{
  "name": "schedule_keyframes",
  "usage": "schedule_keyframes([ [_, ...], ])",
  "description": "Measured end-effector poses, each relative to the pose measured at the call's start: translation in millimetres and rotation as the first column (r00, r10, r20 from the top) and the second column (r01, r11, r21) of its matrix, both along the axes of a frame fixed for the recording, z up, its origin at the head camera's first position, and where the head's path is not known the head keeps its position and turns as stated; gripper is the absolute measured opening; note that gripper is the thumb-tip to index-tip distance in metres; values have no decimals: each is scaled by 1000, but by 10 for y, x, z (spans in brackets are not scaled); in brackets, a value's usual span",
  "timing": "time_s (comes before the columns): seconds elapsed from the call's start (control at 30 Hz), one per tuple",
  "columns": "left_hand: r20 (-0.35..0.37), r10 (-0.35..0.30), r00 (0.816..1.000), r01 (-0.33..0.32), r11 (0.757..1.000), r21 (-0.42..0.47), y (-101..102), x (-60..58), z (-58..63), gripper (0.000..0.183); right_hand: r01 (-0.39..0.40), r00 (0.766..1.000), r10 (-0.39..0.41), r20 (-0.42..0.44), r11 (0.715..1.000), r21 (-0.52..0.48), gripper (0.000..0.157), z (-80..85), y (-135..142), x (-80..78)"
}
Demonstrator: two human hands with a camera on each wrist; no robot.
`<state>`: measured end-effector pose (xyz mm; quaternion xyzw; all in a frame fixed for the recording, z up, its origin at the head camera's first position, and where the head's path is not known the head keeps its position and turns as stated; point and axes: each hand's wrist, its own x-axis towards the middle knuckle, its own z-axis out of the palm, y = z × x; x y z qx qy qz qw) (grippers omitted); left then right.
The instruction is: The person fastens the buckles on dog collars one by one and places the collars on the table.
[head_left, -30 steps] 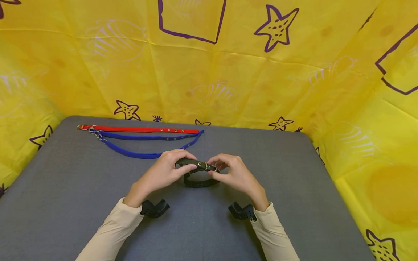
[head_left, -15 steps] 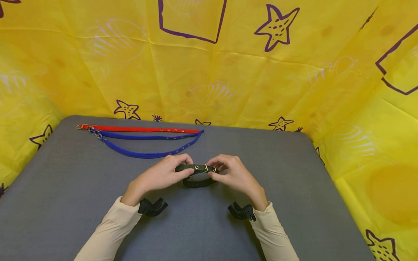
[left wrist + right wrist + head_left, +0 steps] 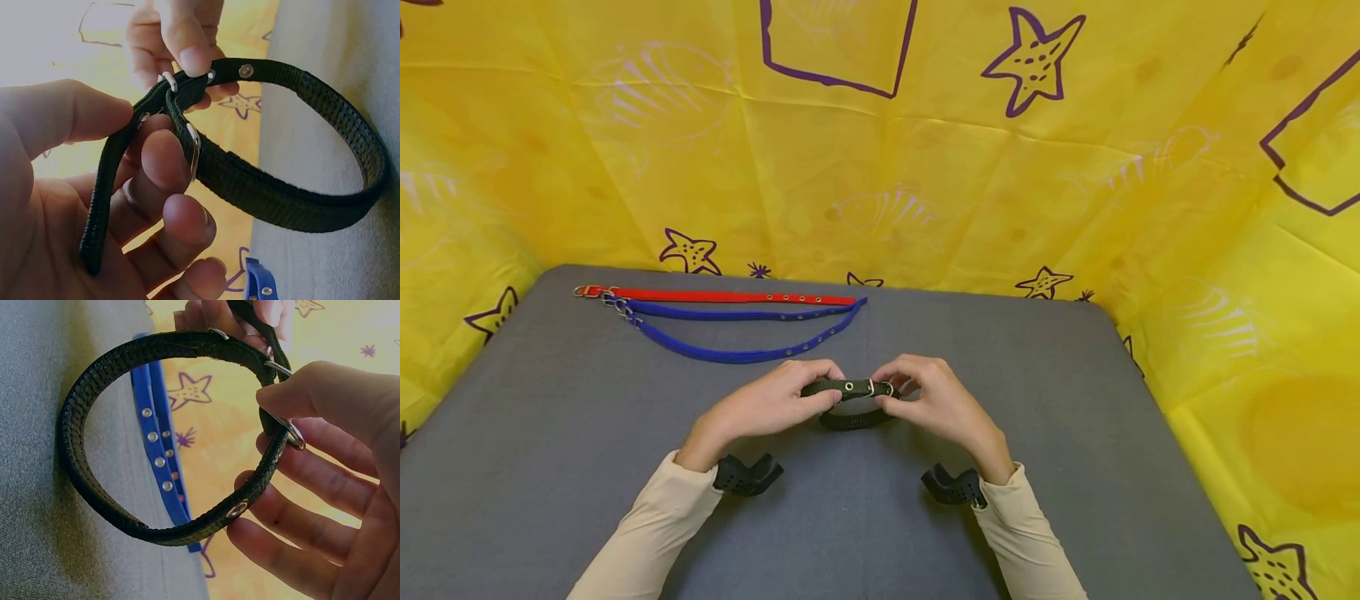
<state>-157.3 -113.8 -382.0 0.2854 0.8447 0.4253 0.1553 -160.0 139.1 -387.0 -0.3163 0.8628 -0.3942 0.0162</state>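
Note:
Both hands hold a dark green webbing collar (image 3: 852,421), bent into a loop with its strap passed through the metal buckle (image 3: 872,387). My left hand (image 3: 767,402) pinches the strap's tail between thumb and forefinger. In the left wrist view the free tail end (image 3: 103,206) hangs down across the palm. A D-shaped ring (image 3: 195,150) sits on the band near the left fingertips. My right hand (image 3: 942,402) pinches the collar just right of the buckle, thumb on the band by another metal ring (image 3: 297,436). The loop's lower side hangs close over the table.
A grey table (image 3: 850,525) lies beneath the hands. Farther back on its left side lie a red collar (image 3: 722,296) and blue eyeleted straps (image 3: 715,355) with metal rings at their left end. Yellow patterned cloth (image 3: 880,150) encloses the table behind and at the sides.
My left hand has moved slightly down and left, and the strap in its fingers now lies straighter beside the buckle. My right hand has hardly moved. The blue and red collars stay put.

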Motion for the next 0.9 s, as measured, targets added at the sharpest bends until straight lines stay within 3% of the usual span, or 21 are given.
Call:
schedule_keyframes([
  [0.9, 42, 5, 999, -9, 996, 93, 68, 7, -46, 13, -18, 1000, 18, -9, 999, -30, 16, -9, -59, 25],
])
